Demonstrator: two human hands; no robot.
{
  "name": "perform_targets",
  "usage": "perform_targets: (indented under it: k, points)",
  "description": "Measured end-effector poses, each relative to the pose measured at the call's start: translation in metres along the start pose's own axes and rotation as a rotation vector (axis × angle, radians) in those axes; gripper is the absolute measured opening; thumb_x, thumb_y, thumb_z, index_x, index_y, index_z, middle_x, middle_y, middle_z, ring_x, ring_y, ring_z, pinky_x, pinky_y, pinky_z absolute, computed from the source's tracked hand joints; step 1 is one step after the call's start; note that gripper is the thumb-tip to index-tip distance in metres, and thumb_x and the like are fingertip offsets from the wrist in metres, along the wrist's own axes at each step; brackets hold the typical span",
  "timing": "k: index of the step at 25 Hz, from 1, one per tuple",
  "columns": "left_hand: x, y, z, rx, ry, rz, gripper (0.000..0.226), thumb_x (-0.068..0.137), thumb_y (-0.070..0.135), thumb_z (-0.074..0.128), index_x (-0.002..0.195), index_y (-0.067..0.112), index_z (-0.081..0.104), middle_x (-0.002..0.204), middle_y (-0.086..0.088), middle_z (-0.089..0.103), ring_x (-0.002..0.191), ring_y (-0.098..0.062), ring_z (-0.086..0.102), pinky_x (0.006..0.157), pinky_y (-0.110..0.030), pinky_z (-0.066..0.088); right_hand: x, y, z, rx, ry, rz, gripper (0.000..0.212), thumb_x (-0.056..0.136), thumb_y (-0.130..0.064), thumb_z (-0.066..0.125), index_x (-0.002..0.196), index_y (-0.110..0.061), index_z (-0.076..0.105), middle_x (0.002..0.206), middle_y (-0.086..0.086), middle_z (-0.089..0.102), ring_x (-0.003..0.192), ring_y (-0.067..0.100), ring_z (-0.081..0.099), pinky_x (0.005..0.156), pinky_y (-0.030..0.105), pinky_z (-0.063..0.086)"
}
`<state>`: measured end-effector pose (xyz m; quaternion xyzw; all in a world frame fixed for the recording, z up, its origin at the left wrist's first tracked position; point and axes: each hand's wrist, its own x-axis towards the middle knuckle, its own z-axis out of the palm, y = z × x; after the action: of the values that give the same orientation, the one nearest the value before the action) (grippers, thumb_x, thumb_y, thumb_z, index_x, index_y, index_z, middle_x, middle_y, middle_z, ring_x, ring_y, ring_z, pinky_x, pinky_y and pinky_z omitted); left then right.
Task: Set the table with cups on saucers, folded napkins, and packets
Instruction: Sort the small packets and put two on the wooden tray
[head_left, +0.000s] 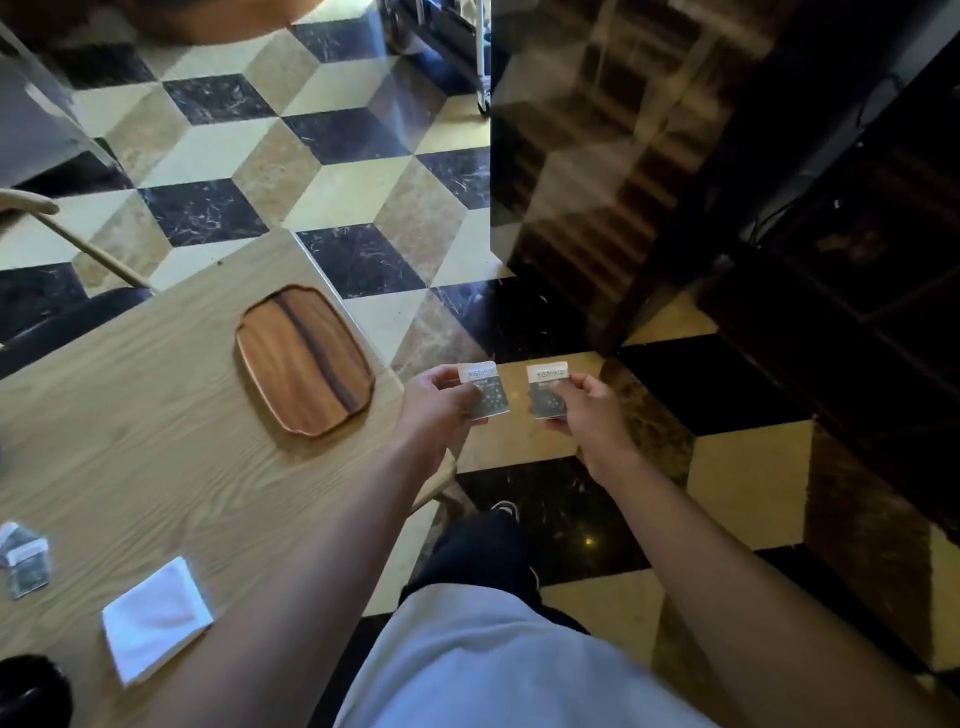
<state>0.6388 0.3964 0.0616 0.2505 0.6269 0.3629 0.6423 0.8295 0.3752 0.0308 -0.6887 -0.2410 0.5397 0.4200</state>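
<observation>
Currently, the left hand (441, 395) pinches one packet (485, 389) and the right hand (584, 402) pinches a second packet (545, 389), both held over the floor just beyond the table (156, 415) edge; a folded napkin (156, 618) and more packets (23, 564) lie on the table, near a wooden tray (304, 358)

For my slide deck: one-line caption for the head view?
Left hand and right hand each hold a packet beside a wooden tray.
</observation>
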Motion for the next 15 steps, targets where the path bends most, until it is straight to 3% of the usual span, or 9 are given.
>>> perform_targets:
  k: [5, 10, 15]
  points:
    - [0.048, 0.018, 0.026, -0.028, 0.1, -0.024, 0.024, 0.085, -0.013, 0.064, 0.101, 0.005, 0.066, 0.106, -0.02, 0.072, 0.092, -0.032, 0.075, 0.077, -0.044, 0.063, 0.058, -0.021, -0.006, -0.095, -0.011, 0.045, 0.006, 0.097, -0.022, 0.063, 0.092, -0.022, 0.066, 0.093, 0.002, 0.075, 0.082, 0.018, 0.076, 0.064, 0.031, 0.062]
    - [0.116, 0.038, 0.032, -0.139, 0.193, -0.05, 0.026, 0.08, -0.011, 0.058, 0.1, 0.003, 0.068, 0.098, -0.02, 0.072, 0.073, -0.025, 0.077, 0.057, -0.029, 0.058, 0.138, -0.075, 0.028, -0.335, -0.167, -0.022, 0.008, 0.098, -0.022, 0.061, 0.095, -0.022, 0.067, 0.098, 0.001, 0.073, 0.089, 0.017, 0.071, 0.07, 0.033, 0.063]
    - [0.162, 0.06, 0.015, -0.318, 0.372, -0.074, 0.02, 0.087, -0.01, 0.059, 0.099, 0.004, 0.068, 0.091, -0.018, 0.072, 0.059, -0.017, 0.073, 0.047, -0.027, 0.054, 0.199, -0.123, 0.099, -0.451, -0.382, -0.015, 0.012, 0.099, -0.02, 0.061, 0.09, -0.023, 0.069, 0.092, -0.002, 0.073, 0.086, 0.015, 0.071, 0.063, 0.027, 0.061]
